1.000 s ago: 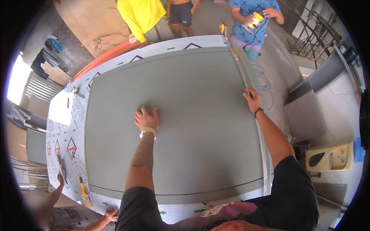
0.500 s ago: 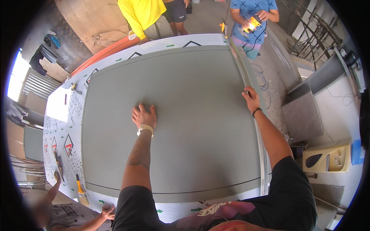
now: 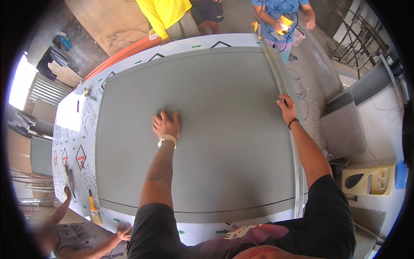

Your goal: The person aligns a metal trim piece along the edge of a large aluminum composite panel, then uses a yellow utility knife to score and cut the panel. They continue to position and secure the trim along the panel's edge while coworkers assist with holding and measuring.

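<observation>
A worker is leaning over a large grey panel [image 3: 215, 129] lying flat on a printed white sheet [image 3: 82, 125], the left hand [image 3: 166, 126] pressing open-palmed on its middle while the right hand [image 3: 288, 110] is gripping a long metal straightedge [image 3: 280, 82] along the right edge. Beyond, a person in blue is holding an orange power tool [image 3: 284, 23]. If either hand slackens, the guide is likely slipping and the cut wandering.

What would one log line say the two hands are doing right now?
left hand: flat on large grey panel | right hand: on long metal straightedge at panel's right edge | co-worker's orange power tool: far end
</observation>
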### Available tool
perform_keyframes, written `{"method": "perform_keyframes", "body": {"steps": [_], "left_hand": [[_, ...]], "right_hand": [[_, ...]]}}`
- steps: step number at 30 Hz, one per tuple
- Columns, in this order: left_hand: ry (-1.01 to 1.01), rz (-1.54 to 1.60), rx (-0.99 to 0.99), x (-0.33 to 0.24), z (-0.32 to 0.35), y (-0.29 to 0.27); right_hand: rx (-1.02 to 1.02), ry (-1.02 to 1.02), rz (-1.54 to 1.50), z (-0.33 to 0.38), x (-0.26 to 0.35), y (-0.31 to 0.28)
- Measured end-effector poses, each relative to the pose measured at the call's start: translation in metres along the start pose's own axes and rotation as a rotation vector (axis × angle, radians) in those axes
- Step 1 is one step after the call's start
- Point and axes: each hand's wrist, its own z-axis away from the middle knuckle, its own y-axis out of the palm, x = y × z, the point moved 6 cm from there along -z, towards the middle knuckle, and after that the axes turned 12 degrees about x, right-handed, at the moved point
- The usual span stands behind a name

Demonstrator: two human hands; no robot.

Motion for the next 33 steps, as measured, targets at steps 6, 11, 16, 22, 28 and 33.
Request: {"method": "perform_keyframes", "body": {"steps": [6,11,16,22,28,33], "left_hand": [[0.029,0.003,-0.031,-0.003,0.002,-0.004],[0.054,0.106,-0.097,-0.001,0.004,-0.010],[0.096,0.184,-0.061,0.007,-0.001,-0.011],[0.086,0.098,-0.165,0.017,-0.001,-0.005],[0.077,0.151,-0.043,0.010,-0.008,0.002],[0.064,0.045,-0.063,0.004,-0.003,0.004]], "right_hand": [[-0.014,-0.008,0.044,0.000,-0.010,-0.003],[0.054,-0.012,0.049,-0.006,-0.041,-0.011],[0.023,0.077,0.255,-0.025,-0.057,-0.034],[0.088,0.042,0.218,-0.037,-0.059,-0.036],[0.062,-0.008,0.146,-0.019,-0.057,-0.032],[0.041,-0.017,0.141,-0.005,-0.035,-0.020]]}}
